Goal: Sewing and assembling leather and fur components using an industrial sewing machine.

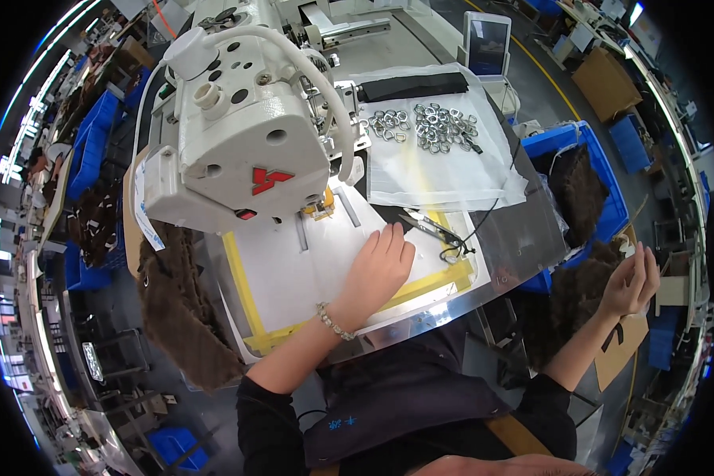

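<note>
My left hand (381,266) lies palm down over the white work plate (285,285) edged with yellow tape, fingers stretched forward and nothing visible in them. Just beyond its fingertips are a pair of thread snips (424,226) with a black cord (454,255) beside them. Out to the right, my right hand (633,282) is raised off the table with its fingers apart and slightly bent. It looks empty and is nearest to brown fur pieces (583,289). Ahead of my left hand stands a large white sewing machine (246,127), its yellow clamp (320,208) above the plate.
Metal D-shaped rings (440,127) are heaped on a white cloth (397,178), with a black strip (416,86) behind them. A blue bin (615,202) holding brown fur stands at the right. More brown fur (182,309) hangs at the left edge. A small screen (486,44) stands behind.
</note>
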Tool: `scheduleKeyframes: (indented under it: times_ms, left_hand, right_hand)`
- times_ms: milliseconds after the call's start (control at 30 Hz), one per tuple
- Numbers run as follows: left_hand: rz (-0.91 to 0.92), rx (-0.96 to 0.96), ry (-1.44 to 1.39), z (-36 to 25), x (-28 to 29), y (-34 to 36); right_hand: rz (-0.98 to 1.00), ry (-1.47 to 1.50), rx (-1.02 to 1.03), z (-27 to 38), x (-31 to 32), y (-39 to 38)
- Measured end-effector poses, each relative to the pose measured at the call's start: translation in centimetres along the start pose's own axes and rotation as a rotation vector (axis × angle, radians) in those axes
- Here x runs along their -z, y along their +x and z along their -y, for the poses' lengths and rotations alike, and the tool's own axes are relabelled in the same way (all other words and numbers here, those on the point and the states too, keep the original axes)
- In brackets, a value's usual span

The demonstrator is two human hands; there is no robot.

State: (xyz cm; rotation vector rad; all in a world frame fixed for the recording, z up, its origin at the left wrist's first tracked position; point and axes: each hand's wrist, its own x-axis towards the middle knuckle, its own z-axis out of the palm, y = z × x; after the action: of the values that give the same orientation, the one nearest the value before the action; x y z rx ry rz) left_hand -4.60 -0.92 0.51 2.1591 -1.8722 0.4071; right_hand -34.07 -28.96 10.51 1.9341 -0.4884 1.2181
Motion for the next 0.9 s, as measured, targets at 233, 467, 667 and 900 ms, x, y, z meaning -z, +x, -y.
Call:
scheduleKeyframes:
  times_ms: [233,467,667,900]
  left_hand:
    - [-0.030,0.167,0.072,0.0,-1.0,2.4]
    - [-0.123,0.093,0.052,1.0,-1.4,3.7]
    - [0.020,0.170,-0.048,1.4,-0.5,2.9]
    - [-0.073,0.109,-0.071,2.4,-0.8,3.6]
  right_hand:
    - [-0.163,0.362,-0.112,4.3,-0.9,2.6]
    - [-0.266,0.742,-0.363,8.0,-0.9,4.8]
    - [0.496,1.140,-0.099,16.7,-2.2,6.9]
    - [0.758,1.215,-0.081,23.3,-4.9,2.0]
